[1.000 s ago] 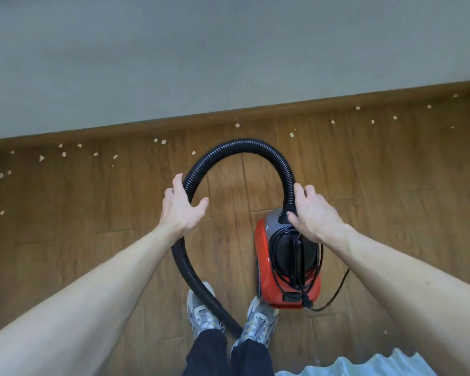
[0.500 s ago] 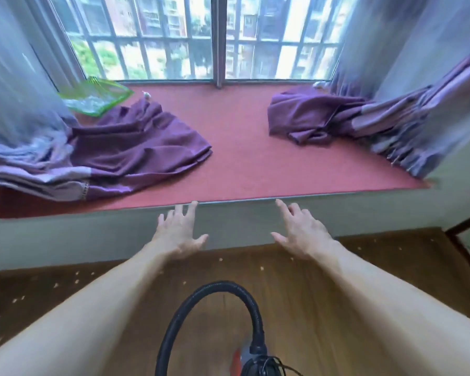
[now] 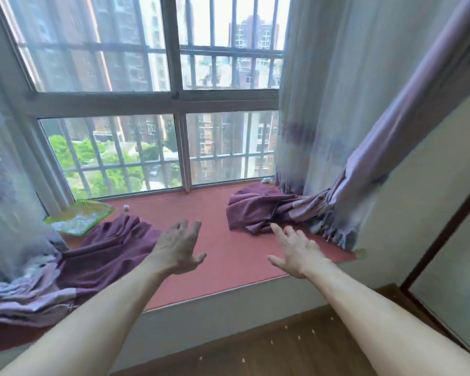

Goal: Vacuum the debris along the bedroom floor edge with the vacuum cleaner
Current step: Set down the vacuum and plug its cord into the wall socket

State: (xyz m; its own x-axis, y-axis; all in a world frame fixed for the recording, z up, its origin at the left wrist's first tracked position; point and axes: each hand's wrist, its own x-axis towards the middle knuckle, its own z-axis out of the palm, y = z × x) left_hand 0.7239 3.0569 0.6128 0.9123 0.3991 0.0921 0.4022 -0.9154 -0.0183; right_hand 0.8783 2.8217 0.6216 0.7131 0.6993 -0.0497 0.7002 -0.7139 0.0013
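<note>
**Hands empty, vacuum out of view**

Our fingers (image 3: pixel 193 229) spread, gripping nothing; left hand (image 3: pixel 178 248) and right hand (image 3: pixel 296 252) hover over the red window ledge (image 3: pixel 228 278); debris (image 3: pixel 285 327) dots the near floor (image 3: pixel 255 354); vacuum cleaner unseen; next, we judge, look down and grasp it.

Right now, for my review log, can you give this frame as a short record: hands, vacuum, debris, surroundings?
left hand: open, fingers spread, raised over the red window ledge, holding nothing
right hand: open, fingers spread, holding nothing
vacuum cleaner: not in view
debris: pale specks on the wooden floor below the ledge
left curtain: purple, pooled on the ledge
right curtain: purple, pooled on the ledge
green object: on the ledge's left end, by the window
</note>
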